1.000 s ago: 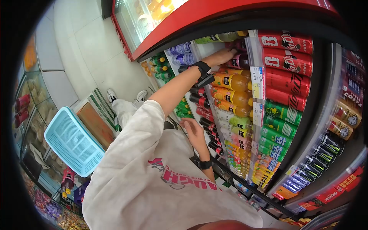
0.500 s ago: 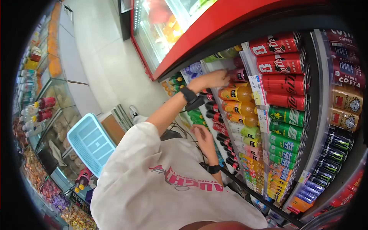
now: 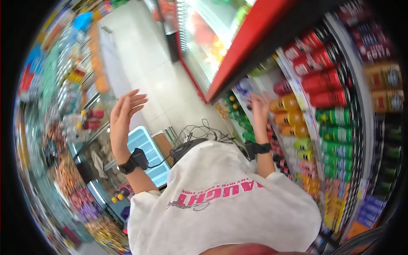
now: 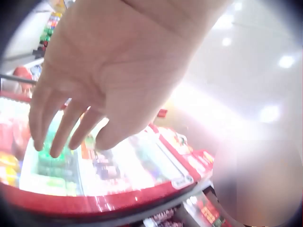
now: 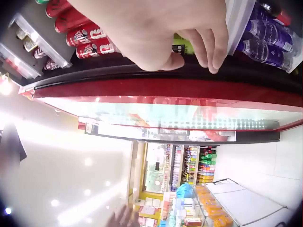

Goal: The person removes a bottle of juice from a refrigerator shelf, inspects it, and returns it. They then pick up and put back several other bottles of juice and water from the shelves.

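In the head view my left hand point(image 3: 125, 114) is raised over the floor at left, fingers apart and slightly bent, holding nothing. The left wrist view shows its empty palm point(image 4: 123, 71) before a red-framed glass cooler point(image 4: 94, 203). My right hand point(image 3: 259, 111), blurred, is raised beside the drink shelves with nothing in it. Orange bottles point(image 3: 285, 103) and purple-labelled bottles point(image 3: 243, 87) are close by. In the right wrist view the hand point(image 5: 165, 33) has bent fingers and partly hides a green-labelled bottle point(image 5: 183, 46); contact cannot be told.
A light-blue basket point(image 3: 146, 148) stands low at left, beside a cardboard box point(image 3: 162, 146). Cables point(image 3: 204, 129) hang in front of my body. Red cans point(image 3: 325, 87) and green cans point(image 3: 335, 134) line the right shelves. Packaged goods point(image 3: 70, 178) fill the far left.
My left hand has left the bottles on the shelf and swung left. My right hand has risen beside the shelves. The view has turned, showing more of the floor and left-hand displays.
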Available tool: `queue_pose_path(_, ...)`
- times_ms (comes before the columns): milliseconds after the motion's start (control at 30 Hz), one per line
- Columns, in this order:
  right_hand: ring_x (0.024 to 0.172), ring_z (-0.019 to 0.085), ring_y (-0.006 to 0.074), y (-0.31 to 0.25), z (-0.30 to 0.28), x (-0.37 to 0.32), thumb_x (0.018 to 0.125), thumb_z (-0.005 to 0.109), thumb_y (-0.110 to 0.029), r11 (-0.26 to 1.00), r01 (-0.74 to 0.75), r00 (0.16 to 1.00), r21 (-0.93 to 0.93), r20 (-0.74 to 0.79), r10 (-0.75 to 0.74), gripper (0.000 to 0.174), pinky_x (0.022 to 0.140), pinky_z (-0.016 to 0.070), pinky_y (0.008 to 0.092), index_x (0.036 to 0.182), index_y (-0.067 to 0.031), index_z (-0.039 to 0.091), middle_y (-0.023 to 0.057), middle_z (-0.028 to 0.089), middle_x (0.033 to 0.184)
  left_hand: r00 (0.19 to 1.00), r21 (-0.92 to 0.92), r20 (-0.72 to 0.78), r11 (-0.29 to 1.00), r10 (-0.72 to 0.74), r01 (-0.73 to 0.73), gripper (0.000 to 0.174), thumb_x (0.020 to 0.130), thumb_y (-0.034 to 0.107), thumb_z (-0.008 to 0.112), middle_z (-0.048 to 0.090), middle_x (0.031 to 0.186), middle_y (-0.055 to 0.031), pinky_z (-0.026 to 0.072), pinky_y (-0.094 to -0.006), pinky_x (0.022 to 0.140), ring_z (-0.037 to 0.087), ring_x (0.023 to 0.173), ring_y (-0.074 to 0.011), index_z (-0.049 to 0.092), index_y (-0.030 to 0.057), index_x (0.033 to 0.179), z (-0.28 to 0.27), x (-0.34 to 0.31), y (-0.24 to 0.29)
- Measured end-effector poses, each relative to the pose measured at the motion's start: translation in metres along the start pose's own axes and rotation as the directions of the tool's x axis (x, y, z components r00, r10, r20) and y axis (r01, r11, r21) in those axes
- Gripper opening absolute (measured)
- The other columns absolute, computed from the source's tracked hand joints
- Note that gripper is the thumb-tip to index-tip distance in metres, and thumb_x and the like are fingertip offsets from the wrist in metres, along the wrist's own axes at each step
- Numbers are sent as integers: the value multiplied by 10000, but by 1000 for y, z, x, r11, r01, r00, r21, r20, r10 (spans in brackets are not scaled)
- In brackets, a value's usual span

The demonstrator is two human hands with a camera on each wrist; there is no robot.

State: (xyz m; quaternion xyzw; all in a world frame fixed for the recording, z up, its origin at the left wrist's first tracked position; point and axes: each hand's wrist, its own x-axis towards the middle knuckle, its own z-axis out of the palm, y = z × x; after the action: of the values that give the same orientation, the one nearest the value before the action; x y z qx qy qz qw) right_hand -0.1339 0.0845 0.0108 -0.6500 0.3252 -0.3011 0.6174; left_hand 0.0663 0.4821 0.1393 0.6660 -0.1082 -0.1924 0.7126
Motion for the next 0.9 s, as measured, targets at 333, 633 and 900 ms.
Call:
queue_pose_path(333,1023,674,195,-14,36,15,1039,572,-245,991,-128,963,31,244,116,290,934,526,309,1214,-20,627,105,690,1095,61,408,-912,913,406,26,162,982,73,600,740,956,-125,542,-290,762,714,838,-187,696,-7,1085,-190,-174,-118)
queue_pose_path(633,1012,676,197,-39,115,-3,1075,520,-205,990,-124,841,61,536,72,271,927,528,308,1218,-3,632,100,696,1076,-234,325,-568,475,789,818,460,790,161,746,626,1192,-237,437,-520,1011,574,1128,-421,640,0,1207,-205,-282,-156)
queue_pose_path(900,922,688,159,-25,127,2,1072,539,-181,985,-116,861,124,507,38,211,835,540,277,1148,-19,650,63,706,977,-219,105,-888,643,404,758,451,731,246,835,668,1011,-224,480,-503,936,612,1038,-440,675,-17,1060,-190,-312,-267)
